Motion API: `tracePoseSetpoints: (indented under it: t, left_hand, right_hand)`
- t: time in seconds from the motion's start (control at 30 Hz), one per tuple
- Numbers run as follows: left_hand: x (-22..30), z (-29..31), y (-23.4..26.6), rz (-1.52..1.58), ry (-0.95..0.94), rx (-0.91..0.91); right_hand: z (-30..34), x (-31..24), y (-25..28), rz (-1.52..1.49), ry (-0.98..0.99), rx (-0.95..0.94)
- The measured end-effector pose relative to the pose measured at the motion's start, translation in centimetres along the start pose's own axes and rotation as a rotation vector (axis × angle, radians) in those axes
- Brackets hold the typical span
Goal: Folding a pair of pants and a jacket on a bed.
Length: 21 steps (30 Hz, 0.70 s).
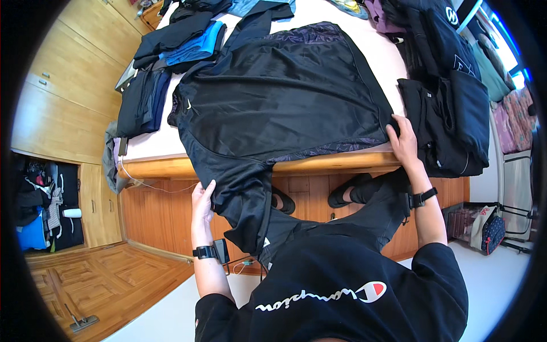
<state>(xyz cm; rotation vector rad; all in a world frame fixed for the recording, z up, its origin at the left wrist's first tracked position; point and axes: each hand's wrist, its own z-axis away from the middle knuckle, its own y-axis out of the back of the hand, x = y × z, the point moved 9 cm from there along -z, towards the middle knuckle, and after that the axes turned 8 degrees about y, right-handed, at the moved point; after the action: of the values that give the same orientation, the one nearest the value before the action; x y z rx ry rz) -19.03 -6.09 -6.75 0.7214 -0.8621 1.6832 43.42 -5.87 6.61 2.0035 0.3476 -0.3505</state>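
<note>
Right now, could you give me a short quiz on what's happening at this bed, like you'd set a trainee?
1. True or false: the black jacket lies spread out on the bed.
2. Which hand holds the sleeve that hangs over the bed's edge?
3. What does the right hand rest on: (a) the jacket's far edge, (b) a pillow, (c) the floor?

Key:
1. True.
2. The left hand.
3. (a).
</note>
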Motion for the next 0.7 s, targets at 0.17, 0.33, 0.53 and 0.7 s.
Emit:
tracePoseSetpoints:
  t: [0.17,0.33,0.53,0.7]
  left_hand:
    - [3.5,4.8,-3.0,-0.228,-0.46,-0.039]
    - [4.5,4.1,0.5,-1.177,-0.736,0.135]
    - [9.3,4.3,-4.1,-1.466,-1.11,0.495]
    - [9.0,1.3,-9.3,-1.629,-1.144,0.0]
  right_hand:
    - [1.5,-4.1,0.6,0.19,0.365,-0.116]
    - [1.6,-2.6,-0.7,0.103,0.374,-0.215]
    - [0.0,-2.6,-0.5,0.151,0.383,-0.197]
    - [-1.8,-1.3,-0.6,0.141,0.4,-0.187]
